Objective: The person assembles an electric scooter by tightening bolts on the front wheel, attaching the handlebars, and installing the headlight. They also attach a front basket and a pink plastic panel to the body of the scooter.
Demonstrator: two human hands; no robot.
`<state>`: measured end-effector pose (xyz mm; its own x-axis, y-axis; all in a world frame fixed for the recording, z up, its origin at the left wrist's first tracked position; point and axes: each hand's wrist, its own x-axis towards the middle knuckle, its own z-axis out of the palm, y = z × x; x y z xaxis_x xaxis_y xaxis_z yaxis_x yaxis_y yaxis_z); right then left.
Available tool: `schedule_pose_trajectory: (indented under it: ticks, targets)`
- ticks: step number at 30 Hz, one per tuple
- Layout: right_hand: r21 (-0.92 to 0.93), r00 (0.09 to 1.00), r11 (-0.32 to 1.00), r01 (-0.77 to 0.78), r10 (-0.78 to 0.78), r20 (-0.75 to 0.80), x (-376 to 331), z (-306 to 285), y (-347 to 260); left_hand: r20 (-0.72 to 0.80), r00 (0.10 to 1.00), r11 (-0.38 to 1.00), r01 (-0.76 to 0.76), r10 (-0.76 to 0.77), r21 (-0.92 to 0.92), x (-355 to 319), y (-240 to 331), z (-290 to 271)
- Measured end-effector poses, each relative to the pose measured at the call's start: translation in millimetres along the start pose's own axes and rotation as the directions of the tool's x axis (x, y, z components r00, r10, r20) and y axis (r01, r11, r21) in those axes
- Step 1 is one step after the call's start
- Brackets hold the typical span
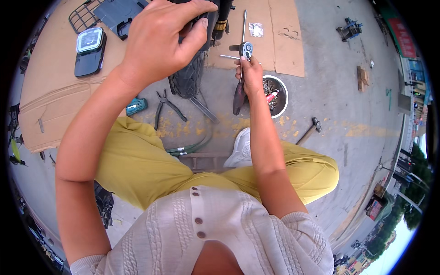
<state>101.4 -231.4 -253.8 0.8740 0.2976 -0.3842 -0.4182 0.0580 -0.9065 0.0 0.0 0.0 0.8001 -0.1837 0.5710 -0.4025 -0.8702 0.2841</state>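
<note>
My right hand [251, 77] is closed round a ratchet wrench [239, 97]. The round head of the wrench points away from me and its dark handle toward me. Farther left, my left hand [160, 39] is raised beside the dark body of a wheeled vehicle [222, 22]. Its index finger and thumb are stretched out and apart, close to that body; whether they touch it I cannot tell, and the other fingers are mostly hidden. Below it shows a black tyre [187, 78]. Right of my wrist stands a round metal bowl [286, 98] of small hardware with a red-and-white tube in it.
Pliers [167, 107], a teal power tool [136, 106] and a hammer [310, 130] lie on the ground. Flattened cardboard [288, 41] bears a long metal rod [244, 26] and a small clear bag [256, 30]. A square lamp [90, 41] sits on cardboard at left. A wooden block [362, 78] lies right.
</note>
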Motion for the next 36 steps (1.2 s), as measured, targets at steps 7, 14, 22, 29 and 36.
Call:
schedule_pose_trajectory:
  ticks: [7,14,22,29,36]
  targets:
    - [0.689,0.981,0.705,-0.169,0.053,0.187,-19,7,3,-0.033,0.999,1.0,-0.015,0.016,0.018,0,4,0]
    - [0.875,0.977,0.456,-0.162,-0.051,0.208,-26,27,14,-0.03,1.0,0.999,-0.005,0.006,0.04,-2,1,1]
    - [0.687,0.996,0.724,-0.063,0.085,0.002,-25,29,28,-0.103,0.994,0.998,-0.036,0.03,-0.057,2,0,7]
    - [-0.543,0.844,0.839,0.029,-0.311,-0.437,-31,21,71,-0.089,0.996,0.996,-0.022,0.014,-0.082,4,-1,11]
    - [-0.326,0.955,0.944,0.052,-0.142,-0.259,-29,29,-2,-0.008,1.0,1.0,0.018,-0.018,0.016,-4,-7,10]
